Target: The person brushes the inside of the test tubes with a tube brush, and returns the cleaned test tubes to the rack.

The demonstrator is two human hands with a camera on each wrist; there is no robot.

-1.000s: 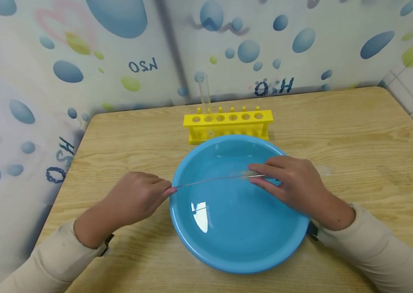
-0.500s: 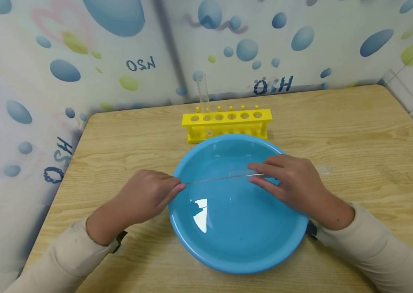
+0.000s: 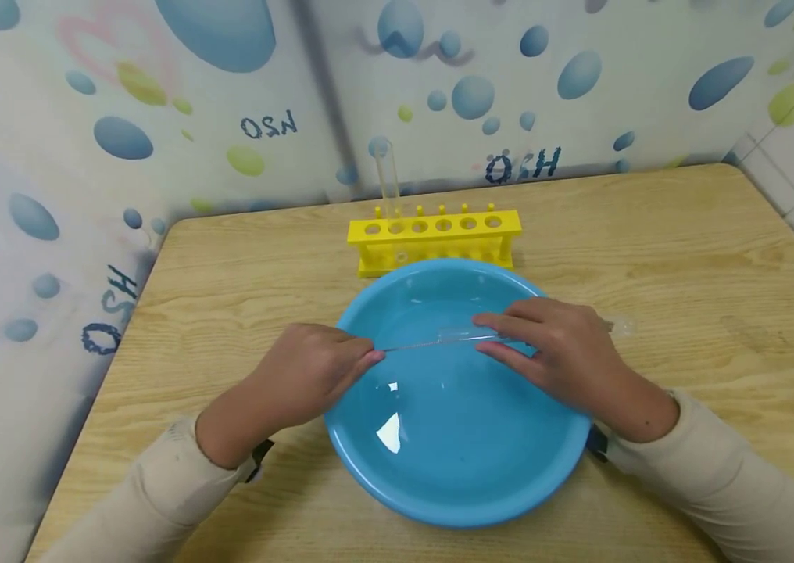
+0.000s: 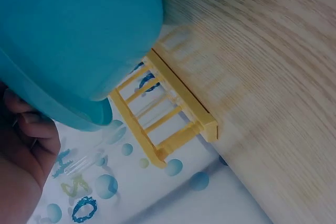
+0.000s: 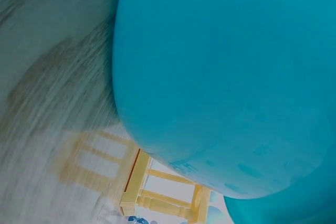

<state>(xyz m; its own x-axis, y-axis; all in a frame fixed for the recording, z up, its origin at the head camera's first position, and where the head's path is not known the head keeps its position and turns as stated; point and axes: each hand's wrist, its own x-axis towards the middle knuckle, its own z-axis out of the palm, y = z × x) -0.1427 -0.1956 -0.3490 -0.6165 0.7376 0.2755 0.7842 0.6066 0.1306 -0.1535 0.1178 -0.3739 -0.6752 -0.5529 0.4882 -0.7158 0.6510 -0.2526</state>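
Over the blue basin (image 3: 467,461): we see a clear tube (image 3: 459,333) held nearly level, its rounded end reaching past the right rim.
Left hand (image 3: 312,371): thumb and finger pinched together on a thin wire (image 3: 411,346), which appears to enter the tube's left end.
Right hand (image 3: 566,352): fingers and thumb bent round the tube.
Brownish patch (image 3: 608,323): near the rounded end; we take it for bristles.
Yellow rack (image 3: 432,237): behind the basin, bearing one test tube (image 3: 388,176).
Step in hand: we judge it to be brushing the tube's inside.
Next move: in our judgement, it calls for a steady right grip, wire and tube in line, and gentle pressure at the rounded end.
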